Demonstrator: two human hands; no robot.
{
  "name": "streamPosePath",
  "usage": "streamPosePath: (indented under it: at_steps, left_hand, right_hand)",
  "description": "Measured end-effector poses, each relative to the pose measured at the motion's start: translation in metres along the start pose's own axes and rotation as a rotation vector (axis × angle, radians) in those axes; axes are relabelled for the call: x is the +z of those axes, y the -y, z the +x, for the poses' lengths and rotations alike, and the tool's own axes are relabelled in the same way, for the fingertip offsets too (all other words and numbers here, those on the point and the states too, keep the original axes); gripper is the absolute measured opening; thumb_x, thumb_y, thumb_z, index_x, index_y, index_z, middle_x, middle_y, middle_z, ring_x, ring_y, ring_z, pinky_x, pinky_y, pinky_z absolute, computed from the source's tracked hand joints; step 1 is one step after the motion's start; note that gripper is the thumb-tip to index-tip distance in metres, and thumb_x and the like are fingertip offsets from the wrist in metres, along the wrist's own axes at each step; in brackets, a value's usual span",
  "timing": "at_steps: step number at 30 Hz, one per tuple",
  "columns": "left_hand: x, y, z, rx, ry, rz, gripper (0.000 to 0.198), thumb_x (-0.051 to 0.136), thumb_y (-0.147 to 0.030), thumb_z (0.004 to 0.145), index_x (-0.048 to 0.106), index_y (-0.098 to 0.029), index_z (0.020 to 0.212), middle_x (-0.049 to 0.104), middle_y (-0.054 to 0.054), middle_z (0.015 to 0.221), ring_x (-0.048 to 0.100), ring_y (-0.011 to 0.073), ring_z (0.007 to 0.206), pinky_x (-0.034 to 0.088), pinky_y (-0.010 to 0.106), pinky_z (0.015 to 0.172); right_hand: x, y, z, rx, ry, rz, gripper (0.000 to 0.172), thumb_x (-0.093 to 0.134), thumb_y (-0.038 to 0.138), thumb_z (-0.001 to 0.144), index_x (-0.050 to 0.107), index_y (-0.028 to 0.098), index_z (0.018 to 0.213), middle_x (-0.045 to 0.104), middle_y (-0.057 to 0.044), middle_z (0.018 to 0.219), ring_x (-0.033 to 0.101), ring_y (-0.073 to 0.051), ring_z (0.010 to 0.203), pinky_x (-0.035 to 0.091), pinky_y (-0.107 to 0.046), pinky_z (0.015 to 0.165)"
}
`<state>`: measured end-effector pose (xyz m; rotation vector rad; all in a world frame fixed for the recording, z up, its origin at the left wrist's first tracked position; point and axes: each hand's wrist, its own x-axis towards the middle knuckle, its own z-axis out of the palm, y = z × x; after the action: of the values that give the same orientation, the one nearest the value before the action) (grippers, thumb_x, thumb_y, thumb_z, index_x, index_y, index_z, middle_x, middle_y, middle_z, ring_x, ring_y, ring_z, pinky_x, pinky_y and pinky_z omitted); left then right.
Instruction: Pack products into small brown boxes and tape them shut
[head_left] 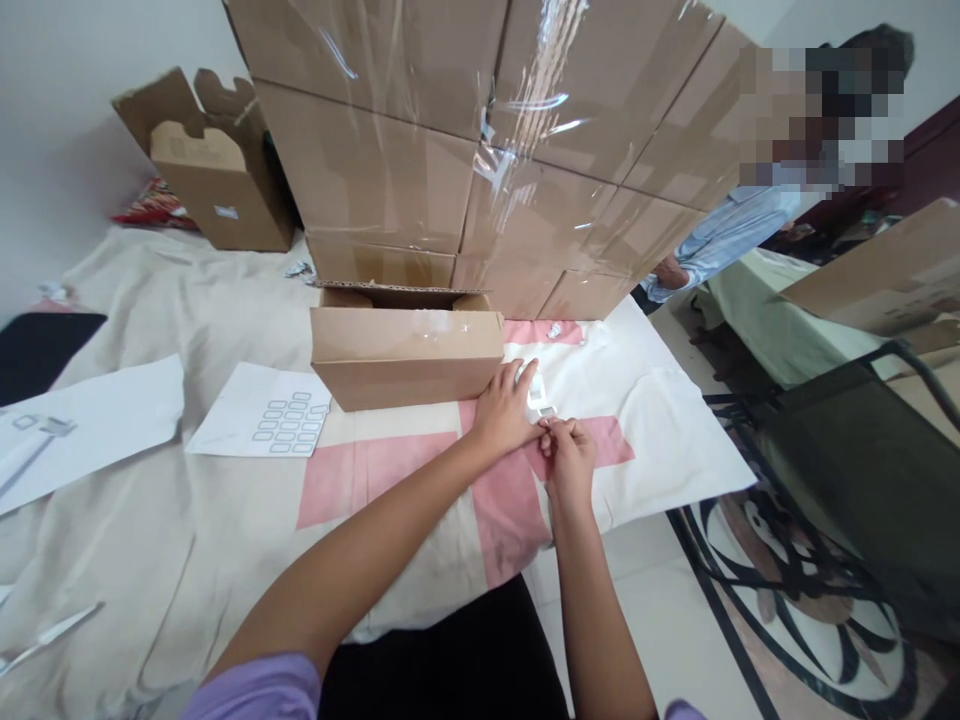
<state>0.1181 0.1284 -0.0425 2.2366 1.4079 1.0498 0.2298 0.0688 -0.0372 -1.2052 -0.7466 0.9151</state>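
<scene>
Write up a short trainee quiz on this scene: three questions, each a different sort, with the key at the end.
1. Multiple choice: What do the left hand and right hand meet at? A) a mug B) a small white item C) a spoon

2. True or false: The sheet with rows of printed outlines lies to the left of both hands.

3. Fill in the blank: The pale cloth on the table has ____ patches near the hands.

Key: 1. B; 2. True; 3. pink
</scene>
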Motion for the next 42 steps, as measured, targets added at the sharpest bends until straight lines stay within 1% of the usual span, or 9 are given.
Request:
streamPosePath:
  at_steps: [3,7,12,19,24,30,33,37,42]
  left_hand:
    - [0.0001,-0.0001,-0.0003,-0.003,0.002,0.004,0.096,0.076,-0.042,0.071,0.033,-0.013,0.152,0.042,0.018,0.149,0.039,0.0348,0.137,0.034,0.044,0.115]
    - [0.0004,-0.0003,-0.0005,-0.008,0.001,0.003,0.097,0.076,-0.044,0.071,0.033,-0.015,0.152,0.042,0.017,0.15,0.038,0.0351,0.138,0.034,0.045,0.116]
    - [0.0007,-0.0002,0.0001,-0.014,0.0,0.021,0.096,0.076,-0.045,0.071,0.034,-0.014,0.151,0.044,0.017,0.148,0.04,0.0356,0.136,0.033,0.045,0.116]
    - [0.0029,0.0023,-0.0013,0.027,-0.005,0.034,0.097,0.075,-0.044,0.071,0.032,-0.016,0.153,0.042,0.017,0.151,0.037,0.0366,0.139,0.03,0.046,0.118]
    - [0.0033,0.0027,-0.0014,0.031,-0.011,0.038,0.095,0.075,-0.043,0.072,0.034,-0.012,0.152,0.042,0.018,0.15,0.038,0.0363,0.137,0.032,0.045,0.116]
    - [0.003,0.0023,-0.0012,0.01,0.002,0.029,0.095,0.074,-0.045,0.073,0.033,-0.015,0.154,0.041,0.017,0.151,0.04,0.038,0.134,0.036,0.048,0.112]
    - [0.0025,0.0013,-0.0015,-0.011,0.016,0.012,0.095,0.073,-0.046,0.074,0.031,-0.016,0.154,0.04,0.017,0.152,0.039,0.0384,0.135,0.037,0.047,0.111]
    - [0.0024,0.0005,-0.0017,-0.012,0.015,-0.002,0.096,0.073,-0.045,0.074,0.029,-0.017,0.155,0.039,0.017,0.152,0.038,0.038,0.135,0.034,0.047,0.113]
    - [0.0036,0.0005,-0.0022,-0.007,0.009,0.015,0.099,0.073,-0.045,0.074,0.025,-0.02,0.157,0.037,0.017,0.152,0.038,0.0377,0.135,0.034,0.047,0.113]
  right_hand:
    - [0.0,-0.0001,-0.0003,0.008,0.0,0.015,0.036,0.073,0.022,0.075,0.045,0.021,0.051,0.058,0.004,0.049,0.043,-0.008,0.047,0.033,-0.024,0.052]
    - [0.0009,0.0005,-0.0002,0.021,-0.001,0.036,0.035,0.073,0.023,0.072,0.045,0.02,0.051,0.064,0.001,0.056,0.042,-0.007,0.045,0.029,-0.024,0.049]
    - [0.0013,0.0016,-0.0003,0.03,-0.013,0.039,0.035,0.073,0.021,0.072,0.046,0.02,0.05,0.062,0.002,0.053,0.042,-0.007,0.046,0.03,-0.024,0.05]
    - [-0.0007,0.0012,-0.0033,-0.008,0.018,0.028,0.036,0.072,0.022,0.076,0.047,0.021,0.051,0.059,0.003,0.053,0.049,-0.01,0.054,0.04,-0.026,0.062]
    - [-0.0014,0.002,-0.0041,-0.024,0.043,-0.007,0.038,0.072,0.023,0.079,0.046,0.022,0.052,0.055,0.004,0.051,0.054,-0.013,0.061,0.043,-0.028,0.069]
    - [-0.0019,0.0002,-0.0027,-0.034,0.04,-0.013,0.038,0.073,0.024,0.078,0.044,0.021,0.054,0.058,0.004,0.056,0.048,-0.01,0.054,0.042,-0.028,0.063]
    - [-0.003,-0.0008,-0.002,-0.039,0.061,-0.031,0.038,0.072,0.024,0.079,0.043,0.022,0.054,0.057,0.004,0.057,0.049,-0.011,0.055,0.043,-0.028,0.064]
    - [-0.0041,-0.001,-0.0015,-0.055,0.06,-0.065,0.038,0.07,0.026,0.081,0.041,0.022,0.056,0.06,0.002,0.061,0.052,-0.012,0.057,0.043,-0.029,0.064]
    - [-0.0043,-0.0002,-0.0029,-0.054,0.071,-0.071,0.038,0.07,0.027,0.082,0.043,0.023,0.056,0.056,0.003,0.059,0.055,-0.014,0.064,0.045,-0.029,0.068]
